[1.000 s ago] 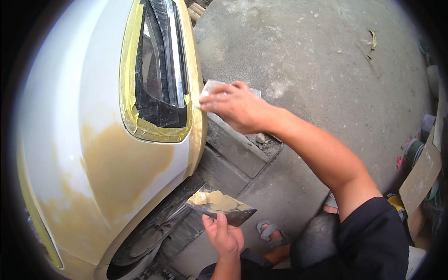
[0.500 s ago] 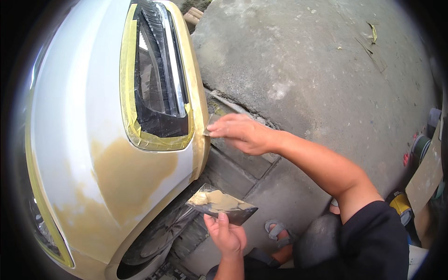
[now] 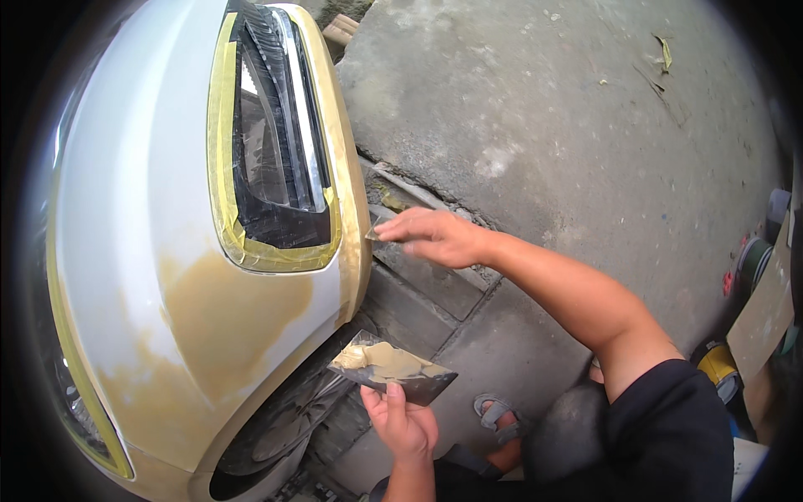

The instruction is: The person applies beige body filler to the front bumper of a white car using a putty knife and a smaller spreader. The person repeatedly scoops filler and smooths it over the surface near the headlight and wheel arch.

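Note:
My left hand [image 3: 405, 422] grips the lower edge of a dark mixing board [image 3: 427, 388], its thumb on top. Beige body filler [image 3: 389, 360] is smeared over the board, with a thicker lump at the left. My right hand [image 3: 439, 238] pinches a small, partly see-through filler spreader [image 3: 373, 229], close against the outer side edge of the car body [image 3: 358, 243]; whether it touches is hard to tell. White and tan patches of filler cover the car panel [image 3: 238, 314]. Yellow masking tape [image 3: 223, 159] frames the dark lamp [image 3: 272, 159] beside my right hand.
Below the panel lies the car wheel [image 3: 280, 427], near my left hand. Grey concrete floor [image 3: 544, 109] with a cracked step edge runs along the car's right. My sandalled foot [image 3: 499, 418] is below. Boards [image 3: 763, 322] and a yellow-labelled container [image 3: 718, 365] stand at the far right.
My right hand and the spreader have tilted and dropped slightly along the car's edge. The board in my left hand stays almost where it was; the whole view has shifted a little.

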Demonstrator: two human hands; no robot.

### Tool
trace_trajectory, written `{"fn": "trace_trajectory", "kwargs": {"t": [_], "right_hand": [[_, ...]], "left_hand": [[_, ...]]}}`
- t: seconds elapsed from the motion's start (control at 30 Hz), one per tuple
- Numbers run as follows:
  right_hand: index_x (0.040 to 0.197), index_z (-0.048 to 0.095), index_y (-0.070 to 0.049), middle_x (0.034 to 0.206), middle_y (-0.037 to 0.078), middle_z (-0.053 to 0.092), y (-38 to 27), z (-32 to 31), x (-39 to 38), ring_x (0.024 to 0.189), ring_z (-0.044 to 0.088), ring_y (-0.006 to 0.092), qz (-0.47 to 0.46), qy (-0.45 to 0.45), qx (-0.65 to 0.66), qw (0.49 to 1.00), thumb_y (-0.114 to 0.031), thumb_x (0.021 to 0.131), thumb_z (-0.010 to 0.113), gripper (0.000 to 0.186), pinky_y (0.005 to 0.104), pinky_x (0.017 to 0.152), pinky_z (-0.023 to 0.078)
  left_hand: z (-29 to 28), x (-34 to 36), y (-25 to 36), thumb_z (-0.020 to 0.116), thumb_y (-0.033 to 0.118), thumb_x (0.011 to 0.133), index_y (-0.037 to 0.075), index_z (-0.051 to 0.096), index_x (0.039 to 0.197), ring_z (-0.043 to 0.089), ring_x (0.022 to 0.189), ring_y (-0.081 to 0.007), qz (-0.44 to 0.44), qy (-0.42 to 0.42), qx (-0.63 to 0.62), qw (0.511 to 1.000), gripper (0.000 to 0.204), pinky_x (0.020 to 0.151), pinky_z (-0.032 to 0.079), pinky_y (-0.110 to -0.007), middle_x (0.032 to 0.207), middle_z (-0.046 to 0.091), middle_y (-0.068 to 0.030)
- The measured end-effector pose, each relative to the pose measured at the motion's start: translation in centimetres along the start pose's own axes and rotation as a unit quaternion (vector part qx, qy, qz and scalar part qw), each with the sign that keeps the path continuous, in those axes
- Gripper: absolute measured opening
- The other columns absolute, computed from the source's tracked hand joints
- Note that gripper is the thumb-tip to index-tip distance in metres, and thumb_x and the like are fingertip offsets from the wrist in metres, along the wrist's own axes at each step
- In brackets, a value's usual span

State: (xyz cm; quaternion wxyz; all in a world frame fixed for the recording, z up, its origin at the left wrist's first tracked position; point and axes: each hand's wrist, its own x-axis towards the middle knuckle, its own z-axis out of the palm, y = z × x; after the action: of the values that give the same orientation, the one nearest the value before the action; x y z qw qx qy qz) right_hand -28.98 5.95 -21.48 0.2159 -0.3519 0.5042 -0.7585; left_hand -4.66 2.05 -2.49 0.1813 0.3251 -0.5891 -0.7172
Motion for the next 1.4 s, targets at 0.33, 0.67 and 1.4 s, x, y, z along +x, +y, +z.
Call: {"fn": "trace_trajectory", "kwargs": {"t": [0.33, 0.67, 1.4], "right_hand": [[0.136, 0.068, -0.007, 0.144, 0.011, 0.065, -1.6, -0.7, 3.0, 0.135, 0.058, 0.0294, -0.037, 0.085, -0.093, 0.991, -0.006, 0.096, 0.066, 0.041, 0.0421, 0.118, 0.043], [0.144, 0.062, -0.009, 0.145, 0.014, 0.065, -0.9, -5.2, 7.8, 0.139, 0.057, 0.0260, 0.077, 0.139, -0.006, 0.987, -0.011, 0.100, 0.061, 0.044, 0.0403, 0.118, 0.043], [0.145, 0.063, -0.010, 0.148, 0.010, 0.062, -4.5, -2.0, -0.7, 0.142, 0.053, 0.0230, 0.167, -0.078, 0.079, 0.980, -0.008, 0.098, 0.064, 0.047, 0.0409, 0.122, 0.039]], "left_hand": [[0.1, -0.4, 0.5, 0.049, 0.001, 0.106, 0.004, 0.040, 0.154, 0.056, 0.134, -0.0241, 0.013, 0.015, 0.004, 1.000, 0.049, 0.115, 0.044, -0.043, 0.149, 0.055, -0.0112], [0.4, -0.8, 0.5, 0.051, 0.002, 0.106, 0.004, 0.041, 0.153, 0.057, 0.131, -0.0240, -0.001, 0.007, -0.008, 1.000, 0.048, 0.115, 0.044, -0.044, 0.146, 0.057, -0.0116], [1.1, 0.2, 1.1, 0.050, 0.001, 0.106, 0.004, 0.042, 0.151, 0.056, 0.132, -0.0247, 0.022, 0.015, -0.015, 1.000, 0.046, 0.117, 0.043, -0.045, 0.146, 0.056, -0.0114]]}}
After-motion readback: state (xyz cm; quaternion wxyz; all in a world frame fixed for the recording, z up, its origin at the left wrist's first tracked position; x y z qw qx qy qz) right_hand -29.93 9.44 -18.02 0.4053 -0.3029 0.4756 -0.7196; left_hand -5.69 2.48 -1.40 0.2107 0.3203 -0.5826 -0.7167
